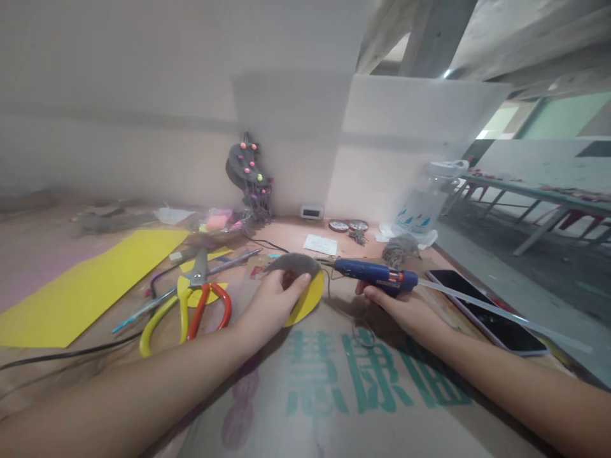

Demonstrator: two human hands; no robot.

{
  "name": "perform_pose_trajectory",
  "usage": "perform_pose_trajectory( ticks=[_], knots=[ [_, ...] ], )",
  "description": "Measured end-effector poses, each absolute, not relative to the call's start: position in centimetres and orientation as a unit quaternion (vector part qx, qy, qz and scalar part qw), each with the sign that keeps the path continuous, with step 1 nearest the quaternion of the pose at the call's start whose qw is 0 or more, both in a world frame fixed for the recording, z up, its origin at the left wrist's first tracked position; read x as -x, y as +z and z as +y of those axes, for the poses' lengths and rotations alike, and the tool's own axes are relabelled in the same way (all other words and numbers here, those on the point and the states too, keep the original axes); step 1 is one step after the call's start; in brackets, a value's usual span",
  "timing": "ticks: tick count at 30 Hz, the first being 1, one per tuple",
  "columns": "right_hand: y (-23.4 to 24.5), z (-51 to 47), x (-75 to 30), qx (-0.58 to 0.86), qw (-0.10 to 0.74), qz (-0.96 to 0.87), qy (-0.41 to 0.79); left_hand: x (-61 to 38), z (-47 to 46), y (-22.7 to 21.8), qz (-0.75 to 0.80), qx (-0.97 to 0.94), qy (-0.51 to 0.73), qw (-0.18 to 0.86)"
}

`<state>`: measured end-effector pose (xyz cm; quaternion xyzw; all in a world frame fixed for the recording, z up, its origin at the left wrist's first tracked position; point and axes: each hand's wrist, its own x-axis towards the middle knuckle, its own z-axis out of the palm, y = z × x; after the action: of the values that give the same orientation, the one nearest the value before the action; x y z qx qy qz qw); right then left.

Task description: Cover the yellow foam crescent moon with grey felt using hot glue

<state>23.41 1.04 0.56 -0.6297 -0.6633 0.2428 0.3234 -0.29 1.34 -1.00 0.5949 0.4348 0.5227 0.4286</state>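
My left hand (281,294) is closed around a grey, fuzzy crescent-shaped piece (296,262). A yellow rounded sheet (310,299) shows against that piece, partly covered by my fingers. Held in my right hand (389,305) is a blue glue gun (367,272), its nozzle pointing left at the right edge of the grey piece. Out of the gun's back end runs a long translucent glue stick (501,312). Whether the nozzle touches the piece I cannot tell. Left of my left hand lie scissors (199,273) and pliers-like red and yellow handles (185,318).
A large yellow sheet (90,286) lies at left. At the back stands a grey crescent ornament (241,166) with coloured beads, beside a small white digital device (312,212). On the right are a phone (487,312), a grey yarn bundle (400,251) and a clear bottle (422,200).
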Motion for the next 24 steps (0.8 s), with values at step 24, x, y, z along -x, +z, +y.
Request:
perform_pose_trajectory(
  ticks=[24],
  knots=[
    [0.22,0.92,-23.29,0.642,0.320,-0.654,0.239,0.41,1.36,-1.19,0.479,-0.569,0.521,0.418]
  ],
)
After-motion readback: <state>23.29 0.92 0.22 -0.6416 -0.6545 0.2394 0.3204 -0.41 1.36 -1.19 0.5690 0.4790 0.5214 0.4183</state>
